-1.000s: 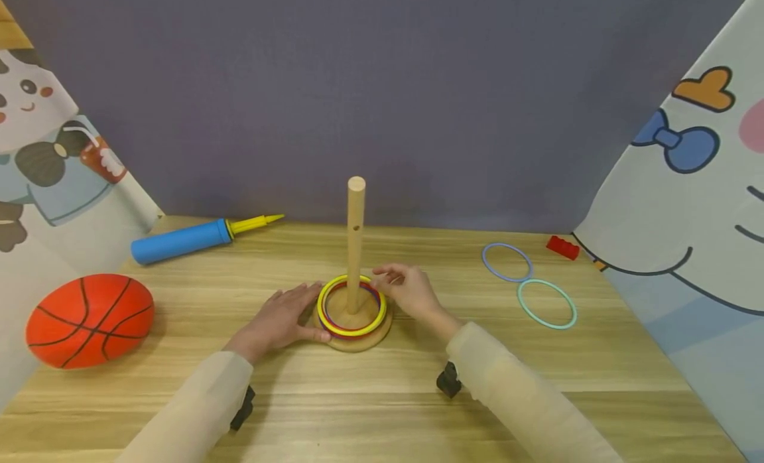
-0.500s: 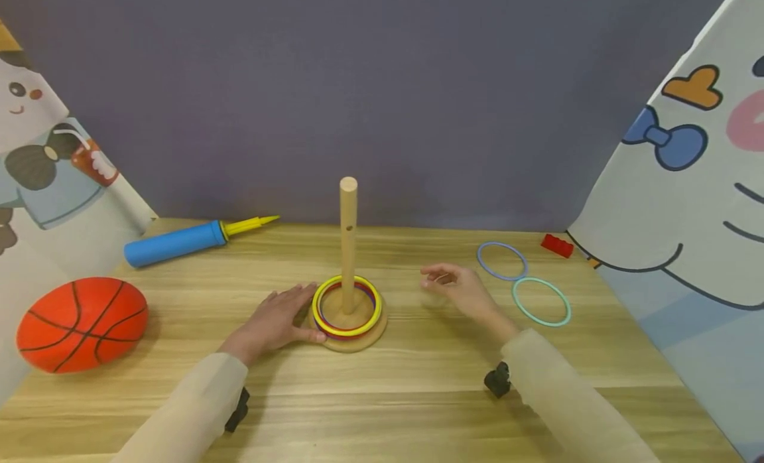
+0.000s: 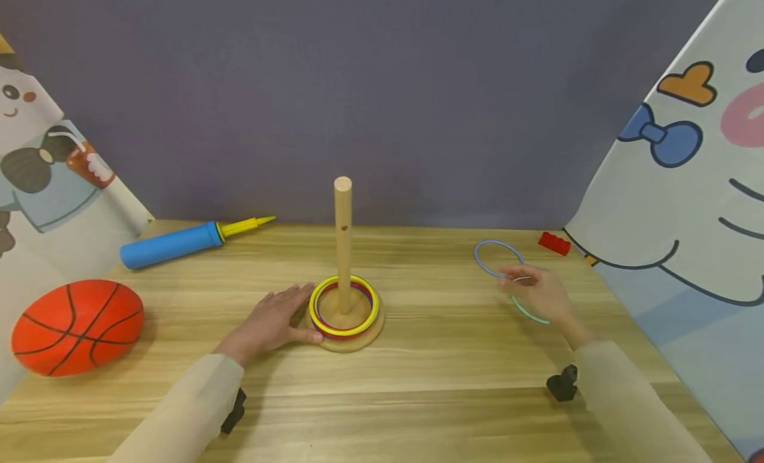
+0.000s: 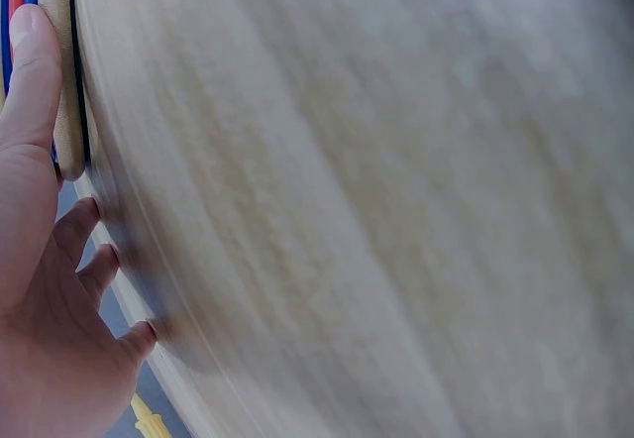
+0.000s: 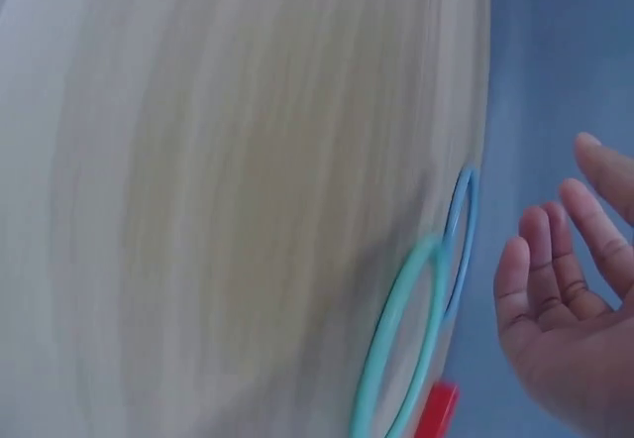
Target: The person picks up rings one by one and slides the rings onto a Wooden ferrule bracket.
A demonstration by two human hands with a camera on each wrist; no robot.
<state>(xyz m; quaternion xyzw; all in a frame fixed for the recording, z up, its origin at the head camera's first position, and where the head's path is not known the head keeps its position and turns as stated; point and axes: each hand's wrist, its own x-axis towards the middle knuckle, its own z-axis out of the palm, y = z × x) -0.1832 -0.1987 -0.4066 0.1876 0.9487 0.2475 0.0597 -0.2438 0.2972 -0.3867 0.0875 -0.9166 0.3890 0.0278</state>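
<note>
A wooden post (image 3: 343, 244) stands upright on its round base (image 3: 364, 342). Around it lies a yellow ring (image 3: 344, 332), with red and blue rings beneath. My left hand (image 3: 268, 324) rests at the base's left side, fingers outstretched; in the left wrist view its thumb (image 4: 33, 71) lies against the rings' edges. Over at the right, my right hand (image 3: 540, 294) hovers above a mint-green ring (image 3: 528, 314), covering much of it. Its fingers are loosely bent and hold nothing in the right wrist view. Just beyond lies a light blue ring (image 3: 475, 254).
A blue and yellow hand pump (image 3: 173, 245) lies at the back left, behind an orange toy basketball (image 3: 77, 327). At the back right is a small red block (image 3: 554, 243). A grey panel (image 3: 418, 118) closes off the table's far edge.
My right hand has left the stacked rings and travelled right to above the mint-green ring. My left hand has stayed beside the base. The head view has shifted slightly.
</note>
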